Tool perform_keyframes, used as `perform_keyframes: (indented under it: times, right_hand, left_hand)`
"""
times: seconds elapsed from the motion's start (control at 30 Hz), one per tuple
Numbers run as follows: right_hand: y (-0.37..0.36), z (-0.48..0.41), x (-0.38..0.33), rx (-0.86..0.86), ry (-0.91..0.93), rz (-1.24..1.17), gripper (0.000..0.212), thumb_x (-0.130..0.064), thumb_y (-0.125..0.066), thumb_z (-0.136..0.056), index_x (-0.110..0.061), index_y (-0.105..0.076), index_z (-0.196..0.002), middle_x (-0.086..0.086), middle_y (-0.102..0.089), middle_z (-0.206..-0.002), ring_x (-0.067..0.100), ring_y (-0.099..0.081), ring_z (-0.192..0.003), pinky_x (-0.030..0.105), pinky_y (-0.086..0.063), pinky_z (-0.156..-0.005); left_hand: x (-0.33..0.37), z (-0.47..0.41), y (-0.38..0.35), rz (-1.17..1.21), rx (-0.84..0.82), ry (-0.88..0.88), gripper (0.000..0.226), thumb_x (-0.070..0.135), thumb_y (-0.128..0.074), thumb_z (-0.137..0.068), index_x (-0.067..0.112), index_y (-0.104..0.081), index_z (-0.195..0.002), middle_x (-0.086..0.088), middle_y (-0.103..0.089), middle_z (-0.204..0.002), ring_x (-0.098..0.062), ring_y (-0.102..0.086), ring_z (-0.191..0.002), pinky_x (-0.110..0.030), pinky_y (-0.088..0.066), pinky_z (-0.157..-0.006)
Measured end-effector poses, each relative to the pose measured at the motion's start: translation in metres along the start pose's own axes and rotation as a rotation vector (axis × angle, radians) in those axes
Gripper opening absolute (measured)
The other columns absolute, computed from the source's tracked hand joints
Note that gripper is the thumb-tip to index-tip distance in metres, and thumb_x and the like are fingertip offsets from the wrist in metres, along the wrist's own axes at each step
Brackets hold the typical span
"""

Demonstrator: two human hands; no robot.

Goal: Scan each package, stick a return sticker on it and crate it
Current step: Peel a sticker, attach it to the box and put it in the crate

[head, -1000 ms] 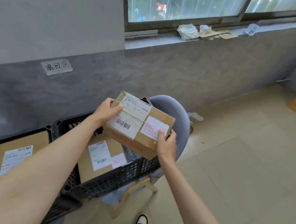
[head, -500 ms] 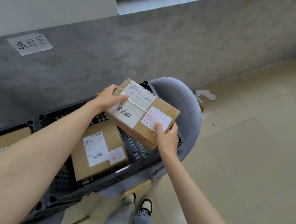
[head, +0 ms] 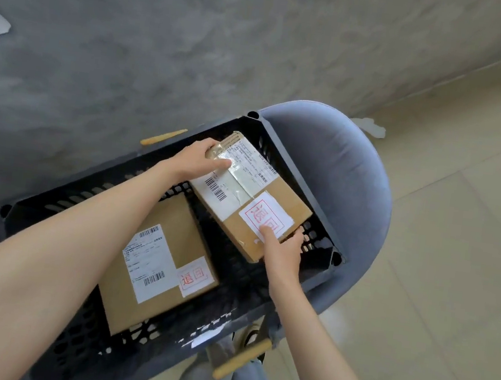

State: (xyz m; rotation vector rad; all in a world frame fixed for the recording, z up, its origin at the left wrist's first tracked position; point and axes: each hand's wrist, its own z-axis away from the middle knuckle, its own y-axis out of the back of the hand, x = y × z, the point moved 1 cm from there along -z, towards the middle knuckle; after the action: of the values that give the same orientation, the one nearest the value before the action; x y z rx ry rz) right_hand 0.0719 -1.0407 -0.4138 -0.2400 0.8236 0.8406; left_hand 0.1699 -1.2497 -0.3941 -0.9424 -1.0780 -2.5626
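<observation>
Grey wall (head: 134,47), tiled floor (head: 458,249) | left grip (head: 197,162), right grip (head: 282,253) clasp stickered box (head: 277,193) in crate (head: 141,354), centre | lower flat (sticker up), then let go.

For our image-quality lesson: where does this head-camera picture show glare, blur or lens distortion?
Head view: glare on the tape across the held package; the crate's near rim and the wooden chair leg look blurred; wide-angle stretch enlarges the left forearm.

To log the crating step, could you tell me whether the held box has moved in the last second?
Yes. The held box has come down from above the crate into its right end, beside the box already inside.
</observation>
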Motion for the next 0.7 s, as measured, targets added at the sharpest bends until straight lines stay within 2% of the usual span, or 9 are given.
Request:
perform_keyframes:
  times: [0.1, 0.2, 0.3, 0.4, 0.47, 0.6, 0.7]
  right_hand:
    - [-0.010, -0.020, 0.010, 0.007, -0.063, -0.023, 0.054, -0.018, -0.061, -0.091, -0.018, -0.032, -0.136, -0.004, -0.056, -0.110, 0.002, -0.054, -0.081, 0.020, -0.043, -0.071]
    - [-0.019, -0.036, 0.022, 0.015, -0.118, -0.042, 0.059, -0.019, -0.063, -0.090, -0.018, -0.030, -0.138, 0.001, -0.056, -0.121, 0.009, -0.055, -0.091, 0.024, -0.043, -0.078]
    - [-0.027, -0.049, 0.030, 0.037, -0.148, -0.070, 0.059, -0.016, -0.064, -0.089, -0.017, -0.030, -0.138, 0.002, -0.057, -0.121, 0.009, -0.056, -0.091, 0.024, -0.046, -0.078]
    - [-0.032, -0.058, 0.035, 0.073, -0.176, -0.098, 0.058, -0.011, -0.064, -0.087, -0.015, -0.032, -0.136, -0.001, -0.058, -0.112, 0.006, -0.059, -0.084, 0.025, -0.047, -0.077]
    - [-0.035, -0.063, 0.038, 0.090, -0.198, -0.105, 0.056, -0.010, -0.063, -0.087, -0.015, -0.032, -0.134, -0.003, -0.056, -0.105, 0.003, -0.058, -0.079, 0.024, -0.047, -0.074]
    - [-0.041, -0.071, 0.043, 0.122, -0.231, -0.121, 0.059, -0.011, -0.065, -0.086, -0.015, -0.031, -0.133, 0.000, -0.057, -0.112, 0.011, -0.061, -0.086, 0.030, -0.049, -0.080]
    - [-0.046, -0.075, 0.045, 0.161, -0.231, -0.103, 0.063, -0.013, -0.068, -0.084, -0.015, -0.030, -0.134, 0.005, -0.054, -0.123, 0.020, -0.057, -0.106, 0.030, -0.045, -0.083]
  left_hand:
    - [-0.011, -0.028, -0.008, -0.054, -0.036, 0.001, 0.051, 0.040, -0.062, -0.087, 0.020, -0.045, -0.131, 0.000, -0.057, -0.121, -0.018, -0.057, -0.106, -0.040, -0.046, -0.096]
    - [-0.020, -0.049, -0.019, -0.089, -0.053, 0.003, 0.057, 0.039, -0.059, -0.090, 0.017, -0.039, -0.138, 0.001, -0.054, -0.125, -0.018, -0.054, -0.110, -0.034, -0.044, -0.094]
    - [-0.027, -0.065, -0.030, -0.122, -0.054, 0.001, 0.062, 0.038, -0.058, -0.091, 0.014, -0.034, -0.143, -0.004, -0.050, -0.135, -0.021, -0.051, -0.117, -0.032, -0.043, -0.096]
    - [-0.032, -0.075, -0.038, -0.147, -0.053, -0.010, 0.063, 0.037, -0.056, -0.092, 0.012, -0.031, -0.145, -0.008, -0.046, -0.140, -0.023, -0.049, -0.123, -0.031, -0.041, -0.098]
    - [-0.033, -0.080, -0.043, -0.164, -0.047, -0.017, 0.061, 0.034, -0.054, -0.094, 0.011, -0.030, -0.145, -0.009, -0.044, -0.142, -0.024, -0.047, -0.125, -0.025, -0.037, -0.092]
    - [-0.036, -0.088, -0.049, -0.194, -0.049, -0.031, 0.059, 0.032, -0.052, -0.095, 0.011, -0.030, -0.145, -0.010, -0.041, -0.144, -0.024, -0.045, -0.127, -0.024, -0.034, -0.089]
    - [-0.039, -0.092, -0.050, -0.198, -0.049, -0.037, 0.056, 0.032, -0.052, -0.095, 0.013, -0.031, -0.144, -0.009, -0.045, -0.141, -0.022, -0.049, -0.118, -0.025, -0.037, -0.086]
